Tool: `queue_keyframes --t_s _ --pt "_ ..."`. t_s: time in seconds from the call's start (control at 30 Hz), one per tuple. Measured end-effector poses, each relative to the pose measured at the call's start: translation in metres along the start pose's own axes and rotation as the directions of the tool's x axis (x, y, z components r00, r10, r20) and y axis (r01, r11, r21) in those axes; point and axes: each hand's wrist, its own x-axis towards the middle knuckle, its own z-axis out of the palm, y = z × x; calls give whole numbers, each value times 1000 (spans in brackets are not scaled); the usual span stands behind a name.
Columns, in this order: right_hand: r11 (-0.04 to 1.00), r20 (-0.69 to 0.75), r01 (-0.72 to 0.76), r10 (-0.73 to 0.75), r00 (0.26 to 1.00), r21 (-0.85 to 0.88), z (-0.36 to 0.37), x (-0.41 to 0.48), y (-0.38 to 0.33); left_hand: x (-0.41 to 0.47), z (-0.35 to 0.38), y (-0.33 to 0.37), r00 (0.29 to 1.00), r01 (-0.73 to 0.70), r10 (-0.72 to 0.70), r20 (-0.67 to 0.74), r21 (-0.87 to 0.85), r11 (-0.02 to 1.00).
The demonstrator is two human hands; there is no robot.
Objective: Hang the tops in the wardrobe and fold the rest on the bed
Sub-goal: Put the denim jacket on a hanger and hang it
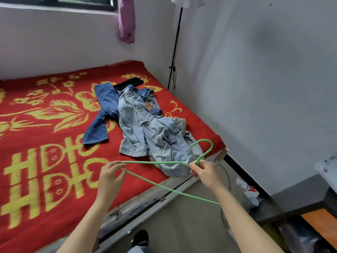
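Head view is showing both hands holding a green wire hanger point(156, 162) over the near edge of the bed point(45, 128). The left hand point(110, 177) is pinching the hanger's shoulder bend between thumb and fingertips; the right hand point(204, 171) is gripping its neck, just under the hook. A pale denim top point(155, 132) is lying crumpled on the red cover (partly overlapping darker blue jeans point(104, 114)), with a black garment point(130, 83) lying beyond them.
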Motion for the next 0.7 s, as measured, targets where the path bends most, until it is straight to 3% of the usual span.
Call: queue_keyframes --t_s 0.2,0.33,0.5,0.7 --pt "991 -39 -70 66 997 -117 -23 94 -26 96 14 -19 994 109 -109 -29 -9 994" --pt "962 46 -165 179 983 -216 -25 135 -25 136 25 -24 986 168 -168 8 8 986" --pt "934 102 -284 311 945 -215 -23 183 -4 154 43 -38 964 267 -267 14 17 964" --pt "931 179 -249 302 936 -267 -27 269 2 181 65 -48 922 382 -386 32 101 919"
